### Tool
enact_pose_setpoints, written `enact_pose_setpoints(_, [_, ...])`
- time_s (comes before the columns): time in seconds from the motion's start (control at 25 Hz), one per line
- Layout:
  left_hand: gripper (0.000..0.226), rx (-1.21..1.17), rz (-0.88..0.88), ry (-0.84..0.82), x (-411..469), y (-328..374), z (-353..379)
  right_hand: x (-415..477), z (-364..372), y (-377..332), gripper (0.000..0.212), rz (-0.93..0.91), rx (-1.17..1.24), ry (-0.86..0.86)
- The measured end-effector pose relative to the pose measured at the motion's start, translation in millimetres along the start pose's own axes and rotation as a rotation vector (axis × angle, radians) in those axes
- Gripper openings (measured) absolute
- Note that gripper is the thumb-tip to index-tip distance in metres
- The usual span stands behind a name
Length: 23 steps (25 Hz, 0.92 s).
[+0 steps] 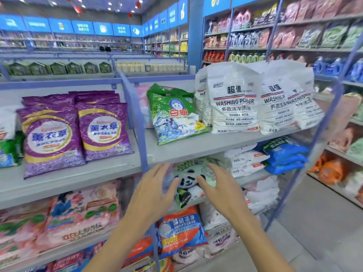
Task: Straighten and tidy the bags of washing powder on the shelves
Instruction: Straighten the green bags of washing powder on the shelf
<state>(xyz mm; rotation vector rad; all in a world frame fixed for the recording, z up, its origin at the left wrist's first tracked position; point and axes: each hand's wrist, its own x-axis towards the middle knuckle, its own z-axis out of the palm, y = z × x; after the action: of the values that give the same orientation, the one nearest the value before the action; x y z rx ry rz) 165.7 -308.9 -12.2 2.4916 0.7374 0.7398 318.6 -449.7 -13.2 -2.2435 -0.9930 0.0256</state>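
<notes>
Panda bag (189, 180): on the second shelf (253, 178) of the right-hand bay, at its front edge, toward the left end. It stands on end, long axis near upright, printed face to the aisle.

Left hand (155, 190) and right hand (223, 190): fingers straight and spread, palms turned inward, one on either side of the panda bag. Neither is gripping anything. Whether the fingertips touch the bag, cannot tell.

Top shelf (196, 147), same bay: green cat bag (174, 114) near the left end, leaning back, top toward the rear. Beside it, white washing powder bags (233, 99) stand upright in a row out to the right end, faces forward.

Second shelf, right end: blue bags (284, 156) lie flat in a stack, long axes along the shelf. White flat bags (245, 160) are stacked just left of them.

Left bay: purple bags (51, 138) lean back in pairs, tops to the rear.

Lower shelf, front edge: orange-and-blue bag (180, 230), upright.
</notes>
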Motion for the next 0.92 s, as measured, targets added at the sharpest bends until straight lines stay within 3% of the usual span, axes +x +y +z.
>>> enact_pose_setpoints(0.24, [0.066,0.003,-0.067,-0.015,103.0,1.6,39.5,98.4,-13.1,33.0,0.067,0.023,0.034,-0.022])
enact_pose_setpoints(0.4, [0.072,-0.033,-0.256,0.024,154.1,-5.5,54.7,151.8,-10.4,44.3,0.066,0.032,0.046,-0.075])
enact_pose_setpoints(0.56, [0.075,-0.221,-0.460,0.143,211.2,-16.6,63.0,216.7,-7.4,46.1,0.069,0.014,0.155,-0.108])
enact_pose_setpoints(0.72, [0.099,-0.425,-0.702,0.228,264.0,-22.8,61.9,284.0,-9.5,43.2,0.071,0.029,0.216,-0.206])
enact_pose_setpoints(0.84, [0.090,-0.530,-0.830,0.307,289.2,-31.0,59.4,318.8,-3.2,38.8,0.091,0.133,0.261,-0.364])
enact_pose_setpoints(0.92, [0.089,-0.642,-0.872,0.373,298.5,-37.2,60.6,336.8,7.1,37.6,0.094,0.123,0.143,-0.420])
